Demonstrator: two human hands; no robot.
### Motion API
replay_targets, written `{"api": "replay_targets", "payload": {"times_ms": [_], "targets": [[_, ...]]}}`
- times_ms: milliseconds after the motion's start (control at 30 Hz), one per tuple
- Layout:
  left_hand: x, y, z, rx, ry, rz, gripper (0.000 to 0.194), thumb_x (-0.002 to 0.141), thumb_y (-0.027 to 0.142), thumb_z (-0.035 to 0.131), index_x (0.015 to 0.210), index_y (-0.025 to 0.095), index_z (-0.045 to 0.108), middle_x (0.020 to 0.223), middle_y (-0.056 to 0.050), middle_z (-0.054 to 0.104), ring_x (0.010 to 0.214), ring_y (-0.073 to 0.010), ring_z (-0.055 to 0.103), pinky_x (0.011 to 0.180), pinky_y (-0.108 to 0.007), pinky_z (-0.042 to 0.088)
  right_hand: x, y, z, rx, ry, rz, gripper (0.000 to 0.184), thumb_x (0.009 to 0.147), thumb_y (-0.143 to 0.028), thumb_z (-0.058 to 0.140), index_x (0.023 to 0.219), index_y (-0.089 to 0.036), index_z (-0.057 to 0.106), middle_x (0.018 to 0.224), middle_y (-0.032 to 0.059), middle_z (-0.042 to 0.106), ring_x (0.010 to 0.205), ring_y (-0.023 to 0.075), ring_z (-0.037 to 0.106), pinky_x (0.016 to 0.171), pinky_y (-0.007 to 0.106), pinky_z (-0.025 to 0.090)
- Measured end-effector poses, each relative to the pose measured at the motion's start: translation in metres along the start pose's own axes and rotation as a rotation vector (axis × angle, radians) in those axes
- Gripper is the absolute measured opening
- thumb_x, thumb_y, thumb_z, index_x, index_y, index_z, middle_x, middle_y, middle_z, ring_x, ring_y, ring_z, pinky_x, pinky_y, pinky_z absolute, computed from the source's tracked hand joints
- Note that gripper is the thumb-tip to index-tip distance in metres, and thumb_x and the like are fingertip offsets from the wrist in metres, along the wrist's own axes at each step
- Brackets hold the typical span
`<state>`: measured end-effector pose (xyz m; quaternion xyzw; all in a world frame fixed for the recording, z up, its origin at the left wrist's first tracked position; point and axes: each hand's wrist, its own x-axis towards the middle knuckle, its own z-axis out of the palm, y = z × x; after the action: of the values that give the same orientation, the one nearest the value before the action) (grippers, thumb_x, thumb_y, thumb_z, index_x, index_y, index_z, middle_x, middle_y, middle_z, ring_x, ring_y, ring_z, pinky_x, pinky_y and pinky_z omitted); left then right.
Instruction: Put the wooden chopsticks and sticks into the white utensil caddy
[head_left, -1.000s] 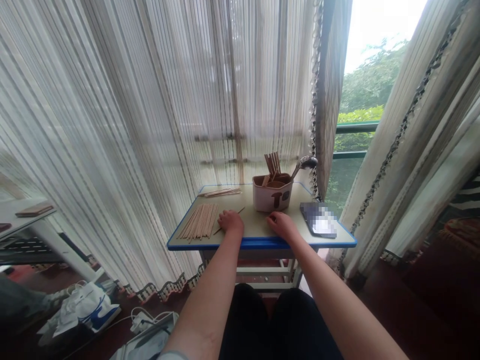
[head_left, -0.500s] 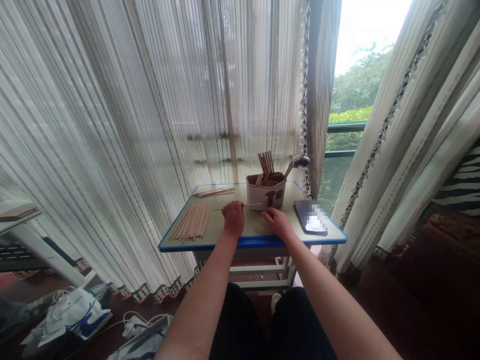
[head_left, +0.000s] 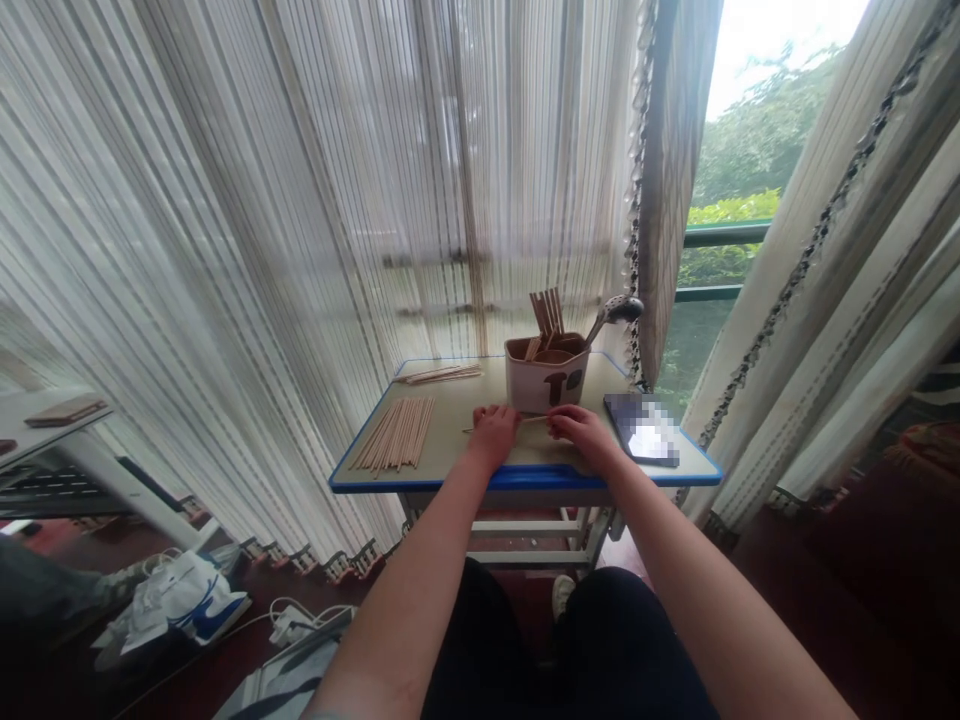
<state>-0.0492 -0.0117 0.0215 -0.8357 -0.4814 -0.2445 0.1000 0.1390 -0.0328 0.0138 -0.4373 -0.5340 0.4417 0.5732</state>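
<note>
Fingers point(head_left: 504, 411) of left hand point(head_left: 495, 432) and right hand point(head_left: 583, 430) tight on one thin stick point(head_left: 534, 419), its right tip hidden!

Dk trousers point(head_left: 628, 645); lt-col. shoe point(head_left: 561, 597); forearms point(head_left: 427, 590) & hands point(head_left: 495, 433) bare

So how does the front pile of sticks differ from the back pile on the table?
The front pile is much bigger than the back pile. The front pile runs roughly front to back, while the back pile lies crosswise. Both are pale and lie on the left part of the table.
</note>
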Motion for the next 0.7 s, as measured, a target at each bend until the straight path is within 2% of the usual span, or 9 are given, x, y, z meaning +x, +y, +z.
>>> {"api": "replay_targets", "payload": {"times_ms": [167,233,400,500,600,700], "targets": [[0.001,-0.004,0.002,0.040,-0.056,-0.094,0.030,0.092,0.026,0.030,0.100,0.019,0.059,0.098,-0.009,0.062,0.097,-0.0200,0.052,0.089,-0.037,0.029,0.008,0.006,-0.008,0.279,0.361,-0.062,0.025,0.066,-0.035,0.065,0.083,-0.019,0.059,0.071,0.0006,0.062,0.064,0.0132,0.060,0.064,0.028,0.052],[0.002,-0.005,0.002,0.042,-0.092,-0.078,0.031,0.092,0.026,0.029,0.102,0.019,0.058,0.098,-0.009,0.062,0.095,-0.0190,0.054,0.086,-0.034,0.032,0.007,0.005,-0.007,0.339,0.366,-0.057,0.028,0.064,-0.034,0.068,0.087,-0.020,0.060,0.076,-0.0002,0.062,0.067,0.0129,0.061,0.064,0.026,0.053],[0.003,-0.003,0.002,0.043,-0.104,0.027,0.032,0.092,0.029,0.029,0.103,0.022,0.058,0.097,-0.007,0.063,0.094,-0.0191,0.055,0.082,-0.033,0.036,0.000,0.001,0.000,0.275,0.155,-0.004,0.029,0.064,-0.036,0.070,0.088,-0.021,0.064,0.080,-0.0006,0.064,0.066,0.0113,0.060,0.063,0.024,0.052],[0.002,-0.002,0.000,0.036,-0.151,0.069,0.033,0.092,0.030,0.029,0.108,0.024,0.057,0.097,-0.007,0.063,0.094,-0.0195,0.056,0.083,-0.034,0.036,-0.003,0.003,0.003,0.219,0.120,-0.015,0.029,0.066,-0.038,0.069,0.088,-0.020,0.065,0.078,-0.0004,0.064,0.065,0.0115,0.059,0.059,0.023,0.051],[0.002,-0.002,-0.001,0.022,-0.149,0.051,0.038,0.091,0.036,0.033,0.124,0.024,0.046,0.106,-0.008,0.061,0.100,-0.0210,0.054,0.086,-0.034,0.036,-0.006,-0.003,0.003,0.226,0.207,-0.080,0.029,0.067,-0.040,0.067,0.086,-0.018,0.063,0.075,-0.0006,0.061,0.063,0.0116,0.058,0.055,0.023,0.048],[0.003,-0.004,0.001,0.014,-0.132,-0.079,0.054,0.088,0.043,0.037,0.135,0.017,0.032,0.119,-0.012,0.055,0.107,-0.0228,0.050,0.090,-0.033,0.035,-0.008,-0.029,-0.004,0.270,0.415,-0.195,0.031,0.068,-0.043,0.065,0.083,-0.018,0.058,0.070,-0.0022,0.057,0.058,0.0102,0.056,0.048,0.021,0.044]]}}
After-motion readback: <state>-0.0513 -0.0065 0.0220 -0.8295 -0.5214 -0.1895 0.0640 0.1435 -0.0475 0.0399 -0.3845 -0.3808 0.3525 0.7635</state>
